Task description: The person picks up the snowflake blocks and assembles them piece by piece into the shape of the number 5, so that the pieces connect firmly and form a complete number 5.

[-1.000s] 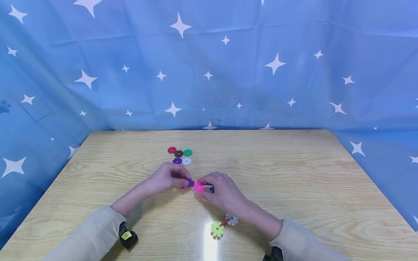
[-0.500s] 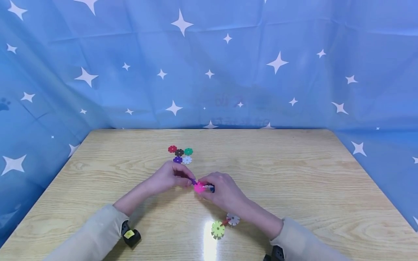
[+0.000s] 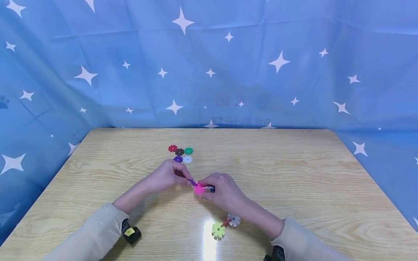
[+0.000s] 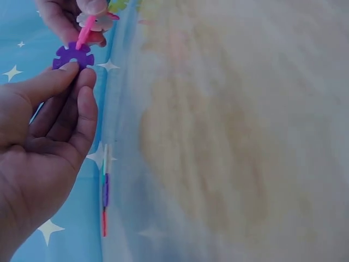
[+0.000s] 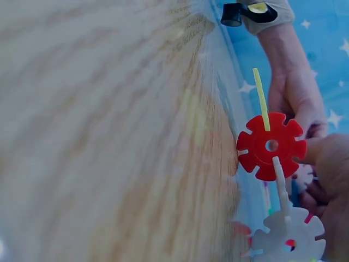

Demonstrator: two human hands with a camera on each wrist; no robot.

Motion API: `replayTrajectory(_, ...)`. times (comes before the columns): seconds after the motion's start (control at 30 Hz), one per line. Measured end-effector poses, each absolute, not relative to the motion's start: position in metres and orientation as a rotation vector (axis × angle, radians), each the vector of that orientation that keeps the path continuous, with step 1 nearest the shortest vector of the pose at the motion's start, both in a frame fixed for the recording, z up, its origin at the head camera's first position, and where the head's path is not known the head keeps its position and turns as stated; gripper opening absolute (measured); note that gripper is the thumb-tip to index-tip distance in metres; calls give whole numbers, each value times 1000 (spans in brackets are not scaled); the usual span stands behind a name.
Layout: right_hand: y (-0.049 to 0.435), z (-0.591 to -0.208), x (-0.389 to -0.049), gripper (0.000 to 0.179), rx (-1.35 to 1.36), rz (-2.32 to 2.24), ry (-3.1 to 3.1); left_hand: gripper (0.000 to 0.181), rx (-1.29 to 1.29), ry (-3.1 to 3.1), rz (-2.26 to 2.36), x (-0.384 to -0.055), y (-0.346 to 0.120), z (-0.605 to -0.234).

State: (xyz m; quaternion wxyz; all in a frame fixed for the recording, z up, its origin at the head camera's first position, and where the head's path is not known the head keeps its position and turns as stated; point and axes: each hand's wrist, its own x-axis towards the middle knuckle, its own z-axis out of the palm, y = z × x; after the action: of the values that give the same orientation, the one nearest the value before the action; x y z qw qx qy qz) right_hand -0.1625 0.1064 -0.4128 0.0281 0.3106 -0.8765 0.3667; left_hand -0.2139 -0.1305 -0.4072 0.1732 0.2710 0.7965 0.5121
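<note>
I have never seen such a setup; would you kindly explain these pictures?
No machine here: a person works bare-handed. The wide view comes from a camera worn on the head; the other two come from small black wrist cameras. The left hand pinches a purple notched plastic disc, touching a pink notched plastic disc held in the right hand. On the wood-grain table rest five flat notched discs, red, dark, green, purple and white, and a joined lime-green, red and white chain.

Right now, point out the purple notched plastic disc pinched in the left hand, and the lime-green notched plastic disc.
Purple disc [image 4: 72, 53], left wrist view: middle of its visible face.
Lime-green disc [image 3: 218, 231], head view: middle of its face.
</note>
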Motion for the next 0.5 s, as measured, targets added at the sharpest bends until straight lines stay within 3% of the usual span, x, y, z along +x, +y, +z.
replayTrajectory(0.5,108,-417,-160,29,1004,1234,-2710,11,889,2206,1377,-213,-131,-401)
